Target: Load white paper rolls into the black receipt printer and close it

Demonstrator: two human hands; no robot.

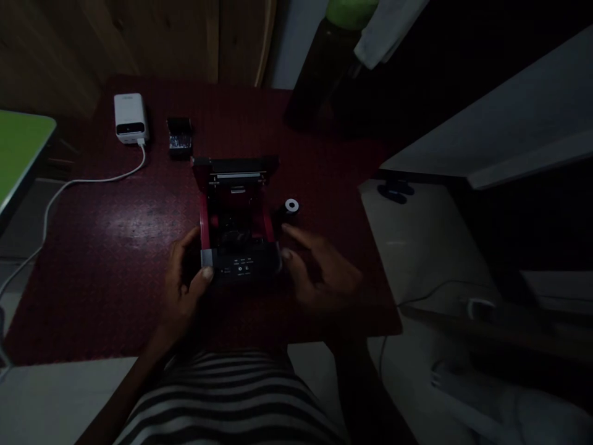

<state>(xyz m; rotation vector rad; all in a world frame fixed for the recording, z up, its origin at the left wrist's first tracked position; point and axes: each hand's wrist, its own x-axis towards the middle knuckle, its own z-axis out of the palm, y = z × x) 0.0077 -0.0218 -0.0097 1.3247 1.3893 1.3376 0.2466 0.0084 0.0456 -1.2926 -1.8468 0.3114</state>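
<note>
A small red and black receipt printer point(241, 262) sits on the dark red table with its lid point(236, 170) raised. Its paper compartment is dim, so I cannot make out what lies inside. My left hand point(185, 278) grips the printer's front left corner, thumb on the top edge and fingers along the side. At the printer's right side is my right hand point(319, 266), thumb and forefinger apart; the thumb is close to the front right corner, and whether it touches is unclear. Just beyond the right forefinger lies a small paper roll point(291, 206).
A white power bank point(130, 117) with a white cable point(99, 180) lies at the back left, beside a small black object point(180, 137). A tall dark bottle with a green cap point(349, 13) stands at the back. A green-topped surface point(21, 148) juts in at left.
</note>
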